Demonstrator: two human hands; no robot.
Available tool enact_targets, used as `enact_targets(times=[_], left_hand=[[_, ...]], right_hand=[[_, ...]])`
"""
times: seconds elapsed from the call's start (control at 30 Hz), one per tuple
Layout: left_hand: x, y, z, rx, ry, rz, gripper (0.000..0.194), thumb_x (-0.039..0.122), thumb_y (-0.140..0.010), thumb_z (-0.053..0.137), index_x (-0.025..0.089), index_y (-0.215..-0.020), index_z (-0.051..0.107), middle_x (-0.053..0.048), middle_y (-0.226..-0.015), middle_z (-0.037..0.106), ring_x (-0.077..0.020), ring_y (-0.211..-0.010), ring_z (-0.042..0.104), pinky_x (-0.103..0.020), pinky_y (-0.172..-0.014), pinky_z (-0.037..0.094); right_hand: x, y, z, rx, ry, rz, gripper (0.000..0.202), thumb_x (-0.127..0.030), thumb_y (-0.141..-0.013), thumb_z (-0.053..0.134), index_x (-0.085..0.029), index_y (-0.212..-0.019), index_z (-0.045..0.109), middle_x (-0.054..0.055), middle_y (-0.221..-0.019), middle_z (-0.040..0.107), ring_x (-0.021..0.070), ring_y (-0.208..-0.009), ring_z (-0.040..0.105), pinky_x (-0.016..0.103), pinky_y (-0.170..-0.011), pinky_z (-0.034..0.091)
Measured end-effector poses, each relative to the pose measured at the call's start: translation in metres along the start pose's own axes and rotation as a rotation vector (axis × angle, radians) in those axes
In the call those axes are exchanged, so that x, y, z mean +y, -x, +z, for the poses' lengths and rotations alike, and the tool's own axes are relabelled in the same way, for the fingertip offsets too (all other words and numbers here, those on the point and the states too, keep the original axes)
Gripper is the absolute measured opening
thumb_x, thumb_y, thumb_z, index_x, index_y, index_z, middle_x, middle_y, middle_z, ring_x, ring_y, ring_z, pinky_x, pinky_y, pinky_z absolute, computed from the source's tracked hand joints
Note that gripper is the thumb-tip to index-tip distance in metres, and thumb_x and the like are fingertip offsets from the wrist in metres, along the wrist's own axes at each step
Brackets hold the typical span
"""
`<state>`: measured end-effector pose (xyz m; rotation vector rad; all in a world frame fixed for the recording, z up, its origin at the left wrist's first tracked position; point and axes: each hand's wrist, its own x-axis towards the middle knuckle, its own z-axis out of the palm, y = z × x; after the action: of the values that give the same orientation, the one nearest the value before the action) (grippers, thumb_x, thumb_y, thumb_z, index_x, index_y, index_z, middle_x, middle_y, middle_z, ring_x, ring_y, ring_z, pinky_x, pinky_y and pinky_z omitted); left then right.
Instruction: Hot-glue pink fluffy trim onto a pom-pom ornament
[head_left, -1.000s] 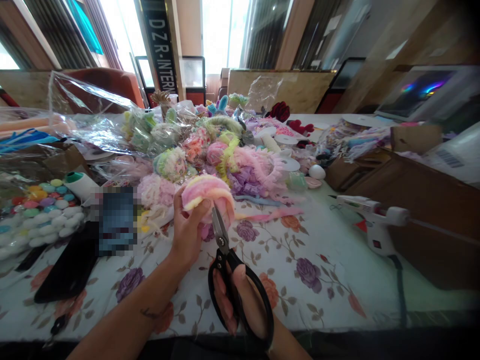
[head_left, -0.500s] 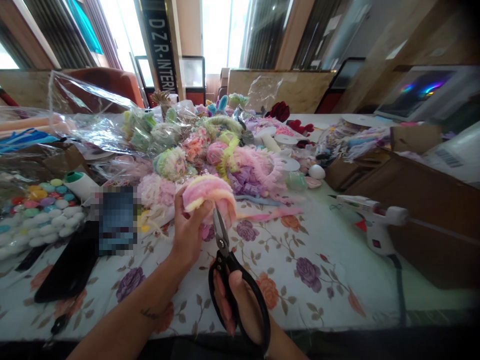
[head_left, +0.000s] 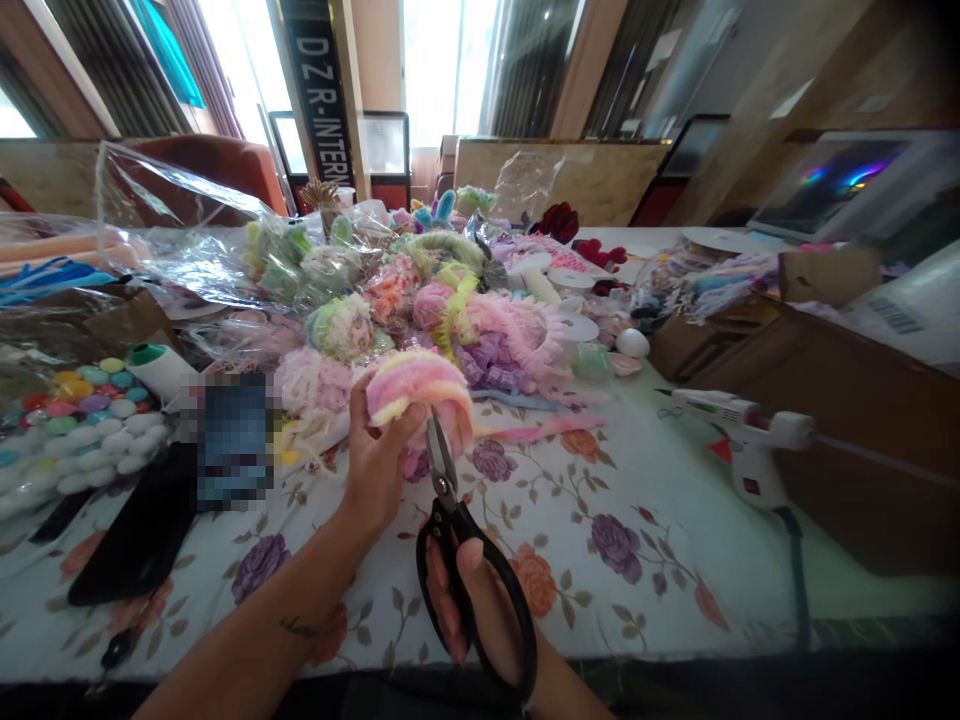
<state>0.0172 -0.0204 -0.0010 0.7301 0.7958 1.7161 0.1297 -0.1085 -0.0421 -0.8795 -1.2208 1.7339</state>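
Note:
My left hand (head_left: 377, 465) grips a curved, fluffy pink and yellow piece (head_left: 420, 388), its thumb pressed on the near side. In my right hand (head_left: 480, 600) is a pair of scissors (head_left: 444, 485) with black handles, its fingers through the loops. The blades point up and away from me, nearly closed, with the tips at the lower edge of the fluffy piece. Whether they are cutting into it I cannot tell. Behind the piece, a pink and orange fluffy strip (head_left: 544, 430) lies rightward across the flowered cloth (head_left: 540, 500).
A heap of pastel trims and yarn (head_left: 427, 290) fills the middle back. At right a white glue gun (head_left: 750, 430) leans by a cardboard box (head_left: 862, 450). Pompoms (head_left: 82, 430), a white spool (head_left: 161, 372) and a black phone-like slab (head_left: 135, 540) lie at left.
Hardly anything differs. The scissors and my right hand have shifted very slightly to the left; my left hand still grips the fluffy piece in nearly the same spot.

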Motion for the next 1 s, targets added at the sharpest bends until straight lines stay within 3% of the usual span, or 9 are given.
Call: enact_targets(times=[0.13, 0.37, 0.6, 0.83, 1.0], left_hand=[[0.0, 0.0004, 0.0002, -0.01, -0.008, -0.003, 0.057, 0.026, -0.07, 0.087, 0.032, -0.12, 0.06, 0.007, -0.085, 0.067, -0.0102, -0.074, 0.063, -0.021, -0.072, 0.052], [0.0003, -0.0001, 0.0011, -0.034, 0.027, -0.029, 0.055, 0.025, -0.071, 0.086, 0.028, -0.119, 0.06, 0.005, -0.083, 0.066, -0.0107, -0.068, 0.062, -0.023, -0.068, 0.052], [0.0007, -0.0006, 0.0009, -0.064, 0.043, -0.07, 0.053, 0.025, -0.071, 0.086, 0.026, -0.118, 0.061, 0.004, -0.087, 0.069, -0.0114, -0.074, 0.064, -0.024, -0.072, 0.052], [0.0016, -0.0004, 0.0022, -0.08, 0.053, -0.075, 0.052, 0.024, -0.071, 0.085, 0.027, -0.118, 0.061, 0.004, -0.087, 0.069, -0.0103, -0.073, 0.063, -0.022, -0.07, 0.051], [0.0009, -0.0006, 0.001, -0.107, 0.044, -0.075, 0.052, 0.024, -0.073, 0.085, 0.027, -0.119, 0.06, 0.004, -0.086, 0.067, -0.0103, -0.073, 0.063, -0.023, -0.072, 0.052]], right_hand=[[0.002, 0.0007, 0.0004, 0.001, 0.013, -0.027, 0.079, -0.092, -0.08, 0.038, -0.02, -0.048, 0.041, -0.006, -0.04, 0.036, 0.0032, -0.03, 0.033, 0.017, -0.031, 0.024], [0.0073, 0.0005, -0.0005, 0.019, 0.016, -0.057, 0.073, -0.09, -0.082, 0.039, -0.021, -0.061, 0.044, -0.007, -0.045, 0.038, 0.0039, -0.03, 0.034, 0.017, -0.031, 0.027], [0.0076, -0.0004, -0.0002, 0.021, 0.062, -0.061, 0.077, -0.091, -0.082, 0.036, -0.02, -0.051, 0.042, -0.005, -0.04, 0.036, 0.0048, -0.03, 0.034, 0.018, -0.03, 0.024], [0.0053, -0.0003, 0.0003, 0.036, 0.038, -0.058, 0.071, -0.088, -0.084, 0.039, -0.02, -0.062, 0.044, -0.006, -0.045, 0.038, 0.0048, -0.032, 0.035, 0.018, -0.033, 0.027], [0.0089, -0.0008, 0.0008, 0.034, 0.036, -0.049, 0.074, -0.089, -0.082, 0.039, -0.02, -0.054, 0.042, -0.005, -0.041, 0.035, 0.0054, -0.03, 0.034, 0.018, -0.031, 0.026]])
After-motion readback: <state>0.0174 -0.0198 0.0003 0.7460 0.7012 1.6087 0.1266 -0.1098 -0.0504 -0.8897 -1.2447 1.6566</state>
